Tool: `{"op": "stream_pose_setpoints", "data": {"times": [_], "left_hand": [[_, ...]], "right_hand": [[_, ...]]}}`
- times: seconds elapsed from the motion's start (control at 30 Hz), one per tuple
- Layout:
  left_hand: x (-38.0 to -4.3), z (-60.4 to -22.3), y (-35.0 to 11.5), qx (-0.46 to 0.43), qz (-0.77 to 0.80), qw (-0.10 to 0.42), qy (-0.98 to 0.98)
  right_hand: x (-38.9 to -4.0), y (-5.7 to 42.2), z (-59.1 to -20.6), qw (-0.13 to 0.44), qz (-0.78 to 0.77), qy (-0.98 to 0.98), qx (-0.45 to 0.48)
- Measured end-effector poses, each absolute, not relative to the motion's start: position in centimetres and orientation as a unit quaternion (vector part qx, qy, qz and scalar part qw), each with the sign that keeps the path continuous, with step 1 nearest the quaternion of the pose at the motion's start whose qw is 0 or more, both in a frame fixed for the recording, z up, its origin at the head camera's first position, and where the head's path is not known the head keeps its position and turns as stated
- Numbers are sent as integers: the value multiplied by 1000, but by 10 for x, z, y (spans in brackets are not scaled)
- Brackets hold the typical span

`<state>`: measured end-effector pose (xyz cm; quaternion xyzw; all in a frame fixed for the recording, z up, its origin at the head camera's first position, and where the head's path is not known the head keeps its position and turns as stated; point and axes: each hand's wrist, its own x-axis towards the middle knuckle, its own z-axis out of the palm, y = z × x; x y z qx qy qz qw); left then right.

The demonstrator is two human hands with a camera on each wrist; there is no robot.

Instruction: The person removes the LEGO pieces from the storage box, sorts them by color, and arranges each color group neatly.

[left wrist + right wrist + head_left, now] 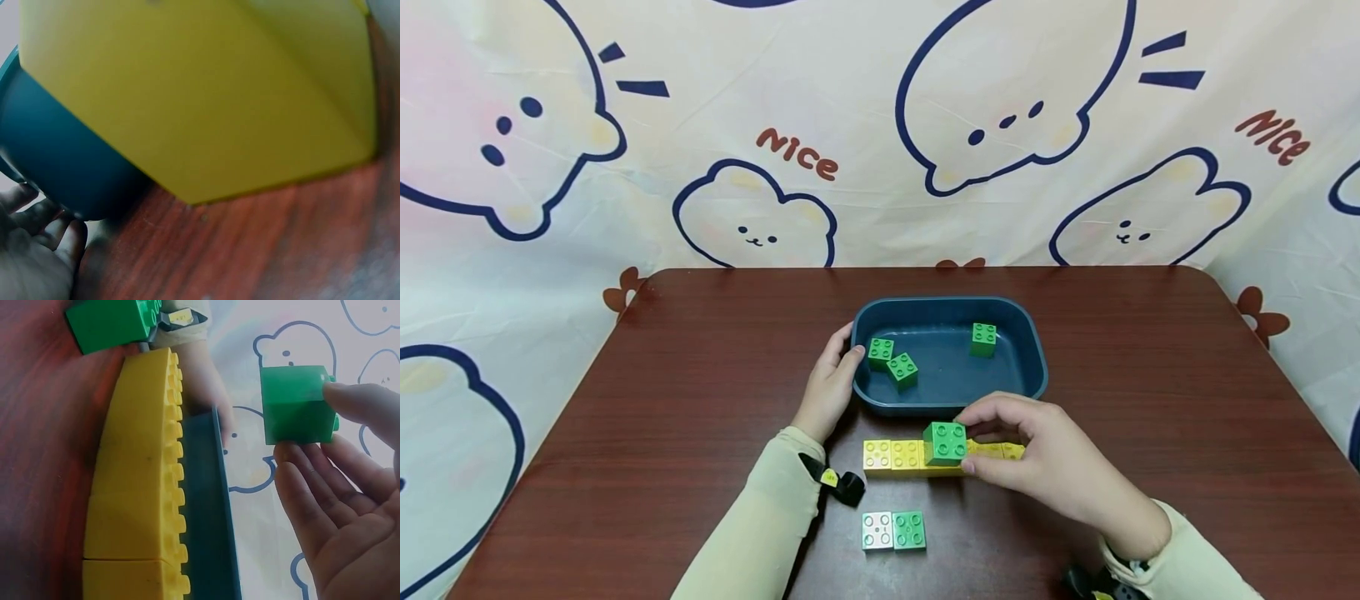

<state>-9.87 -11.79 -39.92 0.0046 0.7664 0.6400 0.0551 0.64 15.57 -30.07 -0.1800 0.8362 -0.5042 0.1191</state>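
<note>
My right hand (pixel 1037 442) pinches a green toy building brick (pixel 946 443) between thumb and fingers. In the right wrist view this brick is held apart from the row of yellow bricks (pixel 134 462), with its studs turned toward the palm. From the head, it overlaps the yellow row (pixel 891 457) and hides part of it. At the left end of the blue tray (pixel 951 408), my left hand (pixel 827 383) rests against the wall. The left wrist view has its fingers (pixel 72 240) on the tray's outside; a yellow brick (pixel 206 106) fills much of that view.
Inside the tray lie three loose green bricks, one (pixel 983 339) at the right, two (pixel 881 353) at the left. Nearer me, a white brick (pixel 877 532) and a green brick (pixel 909 531) sit side by side on the brown table (pixel 700 417). A patterned cloth (pixel 865 83) hangs behind.
</note>
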Motion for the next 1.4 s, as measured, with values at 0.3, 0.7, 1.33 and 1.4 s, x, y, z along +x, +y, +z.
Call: {"op": "stream_pose_setpoints", "data": {"times": [0.3, 0.7, 1.33, 1.4], "left_hand": [[-98, -400, -118, 7, 640, 57, 766], [-99, -401, -117, 8, 646, 56, 761], [-100, -401, -118, 5, 645, 54, 762], [-100, -401, -118, 4, 645, 54, 763]], "right_hand": [[15, 156, -306, 137, -527, 815, -199], [17, 157, -310, 180, -512, 813, -212], [17, 155, -323, 196, -499, 807, -246], [16, 155, -324, 204, -494, 809, -245]]}}
